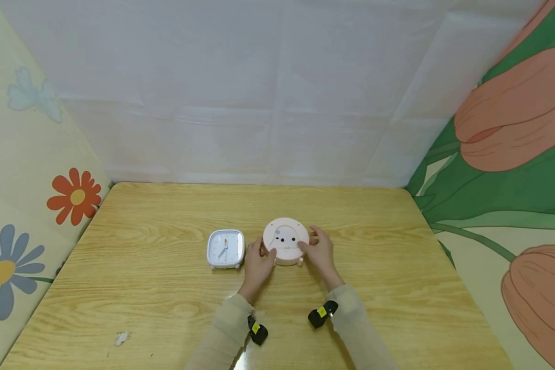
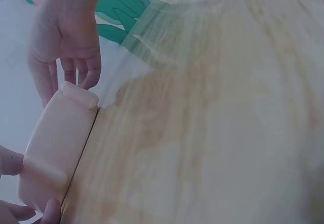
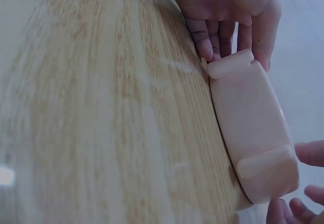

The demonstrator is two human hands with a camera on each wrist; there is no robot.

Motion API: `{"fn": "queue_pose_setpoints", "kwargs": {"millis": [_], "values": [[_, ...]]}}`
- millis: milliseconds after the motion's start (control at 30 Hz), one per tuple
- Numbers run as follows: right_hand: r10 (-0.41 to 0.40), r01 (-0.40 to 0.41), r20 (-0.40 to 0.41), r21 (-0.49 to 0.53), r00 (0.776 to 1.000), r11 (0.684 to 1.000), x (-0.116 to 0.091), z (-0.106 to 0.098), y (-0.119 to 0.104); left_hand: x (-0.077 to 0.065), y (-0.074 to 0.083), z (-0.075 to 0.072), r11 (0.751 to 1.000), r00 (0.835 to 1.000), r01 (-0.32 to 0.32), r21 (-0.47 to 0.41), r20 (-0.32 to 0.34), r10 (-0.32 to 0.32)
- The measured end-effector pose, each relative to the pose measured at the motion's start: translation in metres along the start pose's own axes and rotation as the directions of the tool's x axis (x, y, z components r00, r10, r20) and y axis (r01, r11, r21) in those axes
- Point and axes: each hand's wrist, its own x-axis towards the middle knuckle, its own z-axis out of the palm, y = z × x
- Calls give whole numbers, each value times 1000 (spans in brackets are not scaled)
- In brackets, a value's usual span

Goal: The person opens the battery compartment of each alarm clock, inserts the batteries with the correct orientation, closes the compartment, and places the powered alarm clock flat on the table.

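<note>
A round pale pink alarm clock (image 1: 285,248) lies flat on the wooden table with its back up, showing several small dark knobs and dots. Its two stubby feet point toward me. My left hand (image 1: 258,266) grips the clock's left side, thumb on the upper rim and fingers along the edge. On the opposite side my right hand (image 1: 322,255) holds it the same way, thumb over the rim. In the left wrist view the clock's pink side wall (image 2: 59,127) sits right at the tabletop. The clock's dial faces down, hidden.
A white squarish alarm clock (image 1: 226,250), dial showing, sits just left of my left hand. A small white scrap (image 1: 122,338) lies at the table's (image 1: 166,298) front left. A pale sheet (image 1: 259,92) hangs behind; flower-printed panels stand at both sides.
</note>
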Motion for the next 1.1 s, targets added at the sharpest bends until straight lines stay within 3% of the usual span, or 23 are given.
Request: {"fn": "queue_pose_setpoints", "kwargs": {"millis": [267, 400, 633, 800, 1100], "values": [[26, -26, 66, 9, 997, 1000, 2, -1, 3, -1, 0, 0, 1000, 1000, -6, -13, -8, 6], [-3, 2, 63, 21, 998, 1000, 1, -2, 3, 0, -1, 1, 1000, 1000, 1, -16, -7, -1], [90, -90, 76, -2, 993, 996, 4, 1, 0, 1, -1, 0, 1000, 1000, 13, -9, 6, -13], [97, -97, 75, 3, 992, 995, 4, 2, -1, 2, 2, -1, 999, 999, 33, 4, 16, -33], [126, -131, 49, 93, 991, 987, 3, 2, 0, 2, 5, -1, 999, 999, 34, -1, 17, -34]]}}
